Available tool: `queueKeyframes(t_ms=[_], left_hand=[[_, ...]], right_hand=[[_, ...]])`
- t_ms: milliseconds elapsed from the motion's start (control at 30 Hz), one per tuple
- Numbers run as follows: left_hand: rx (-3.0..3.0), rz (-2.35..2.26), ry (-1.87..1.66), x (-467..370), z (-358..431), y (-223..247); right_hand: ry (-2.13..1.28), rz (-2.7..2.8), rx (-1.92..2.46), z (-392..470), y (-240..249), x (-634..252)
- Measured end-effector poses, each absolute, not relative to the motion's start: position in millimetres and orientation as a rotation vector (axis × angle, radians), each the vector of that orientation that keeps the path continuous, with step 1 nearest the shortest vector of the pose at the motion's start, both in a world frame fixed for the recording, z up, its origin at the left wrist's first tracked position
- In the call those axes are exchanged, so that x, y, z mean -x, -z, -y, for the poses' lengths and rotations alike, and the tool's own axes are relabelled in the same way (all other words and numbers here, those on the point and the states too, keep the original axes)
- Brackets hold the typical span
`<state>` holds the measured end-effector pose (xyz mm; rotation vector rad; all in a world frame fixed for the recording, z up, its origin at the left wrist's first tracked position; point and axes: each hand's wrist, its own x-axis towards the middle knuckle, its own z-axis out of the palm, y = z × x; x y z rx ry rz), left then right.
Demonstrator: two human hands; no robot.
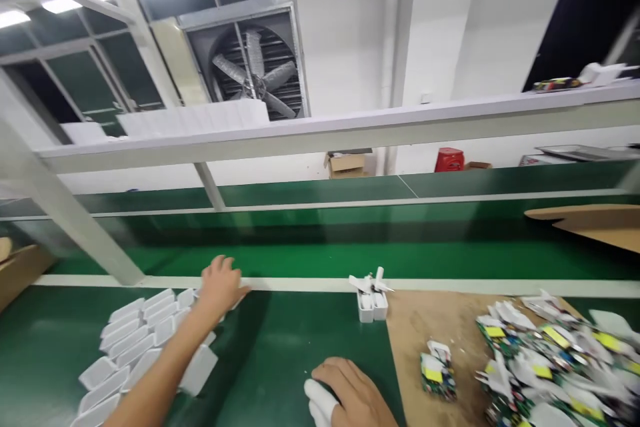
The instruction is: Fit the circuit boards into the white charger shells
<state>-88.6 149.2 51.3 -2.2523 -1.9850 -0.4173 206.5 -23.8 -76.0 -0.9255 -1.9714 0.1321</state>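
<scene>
My left hand [223, 287] reaches over the bench's far pale edge, fingers spread and thumb held apart; nothing shows in its grasp. Beneath and beside that arm lie rows of white plastic housings [133, 340], some hidden by the forearm. My right hand [353, 393] is low over the green bench, fingers curled. Two rounded white shapes [320, 401] show at its thumb side; whether these are finger covers or a held part I cannot tell. Ahead of it, small white boxes with white blade-like pieces [371, 297] stand by the far edge.
On a brown cardboard sheet [405, 347] lies one circuit board [437, 370] with a yellow label. A heap of similar boards with white parts [550, 367] fills the right. Beyond runs a green belt [320, 260], under a raised shelf [320, 135]. A slanted post [75, 213] stands left.
</scene>
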Motion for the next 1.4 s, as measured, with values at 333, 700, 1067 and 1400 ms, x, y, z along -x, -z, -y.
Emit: queueKeyframes(t_ms=[333,700,1067,1400], left_hand=[[3.028,1.352,0.353,13.9,-109.3,-15.7],[3.257,1.469,0.567,4.1,-63.1,12.5],[3.301,1.451,1.056,8.5,-47.7,30.9],[3.335,1.587,1.1,9.4,-45.3,41.8]], right_hand=[[0.038,2.176,1.134,17.4,17.7,-256.6],[-0.103,2.349,1.747,37.5,24.5,-363.5],[-0.449,2.337,1.516,12.1,24.9,-276.7],[-0.363,2.387,1.417,9.6,49.5,-259.9]])
